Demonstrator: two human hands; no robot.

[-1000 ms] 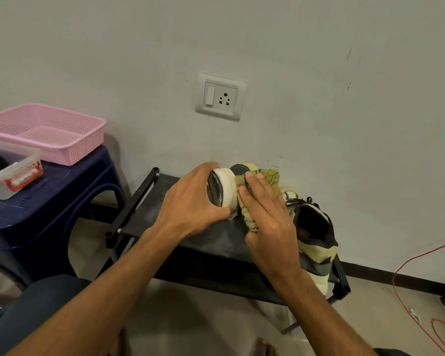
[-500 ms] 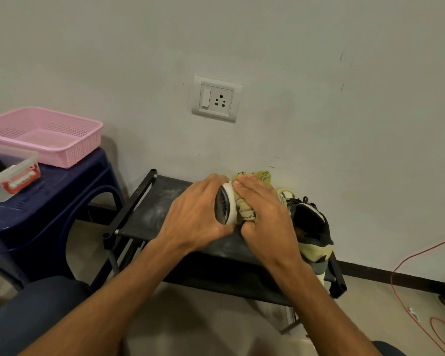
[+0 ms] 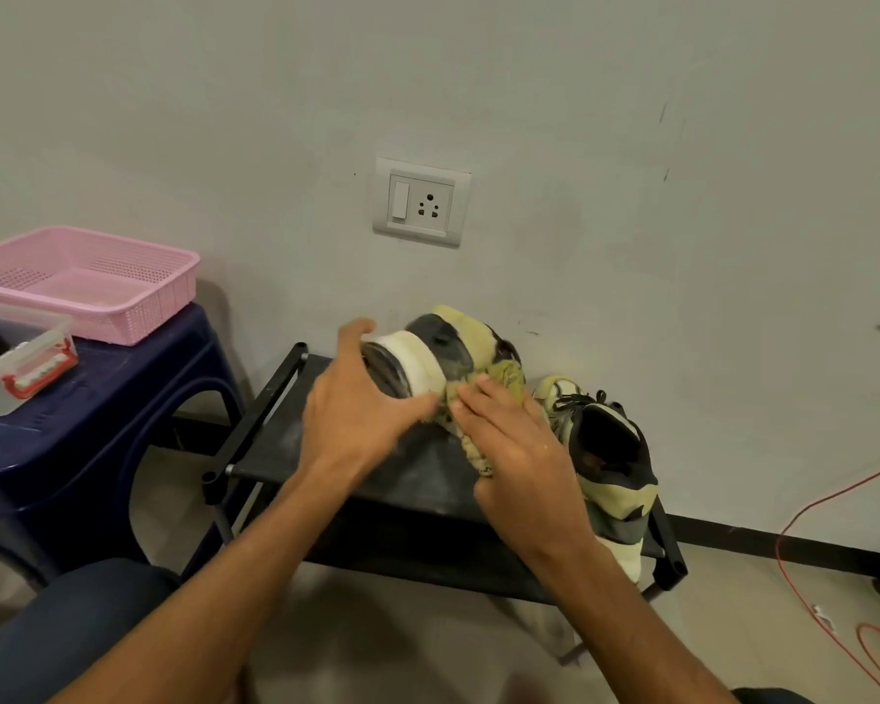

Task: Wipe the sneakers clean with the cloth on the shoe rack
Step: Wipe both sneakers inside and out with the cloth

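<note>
The first sneaker lies tipped on its side over the shoe rack, sole facing 9 o'clock. My left hand grips its sole end, thumb on top and fingers curled beneath. My right hand, at 4 o'clock of that sneaker, presses the cloth against the upper with near-straight fingers; the thumb is hidden.

Judgement: wiping of this sneaker is under way and not finished, since grey patches show on the upper. The second sneaker stands on the rack at 4 o'clock with no hand on it. I cannot tell whether it is clean.

At 9 o'clock, a blue stool bears a pink basket. At 12 o'clock is a wall socket.
</note>
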